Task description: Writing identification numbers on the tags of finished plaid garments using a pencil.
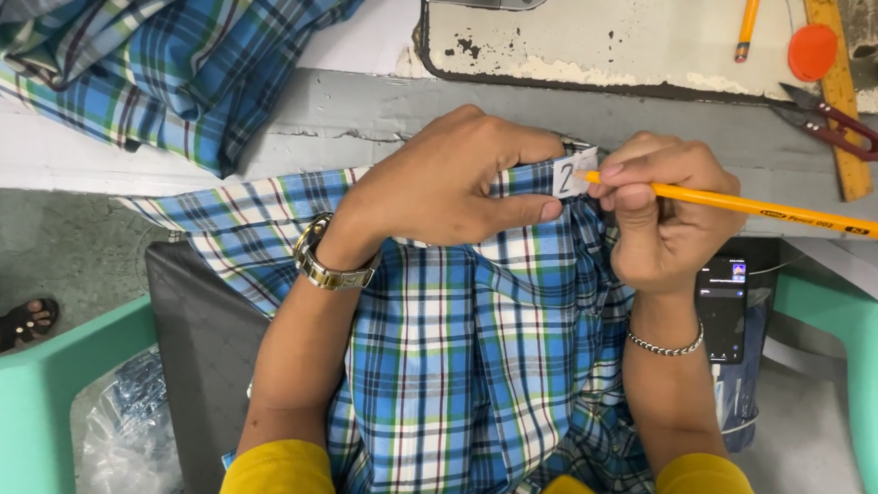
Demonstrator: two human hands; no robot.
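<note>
worn grey table (386, 114) ahead; left hand (442, 182) pinches plaid cloth (472, 379) with white tag (571, 176), right hand (661, 214) grips yellow pencil (781, 210).

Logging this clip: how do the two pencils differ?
The near pencil is held in the right hand, lying nearly level, tip at a white tag. The far pencil lies untouched on the worn machine bed, nearly upright in frame and partly cropped. Both are yellow-orange.

A worn grey-white table (346, 112) with chipped paint is seen just beyond the fingers. A grey concrete floor (28, 246) lies below them, flanked by mint-green plastic chair arms (10, 405).
</note>
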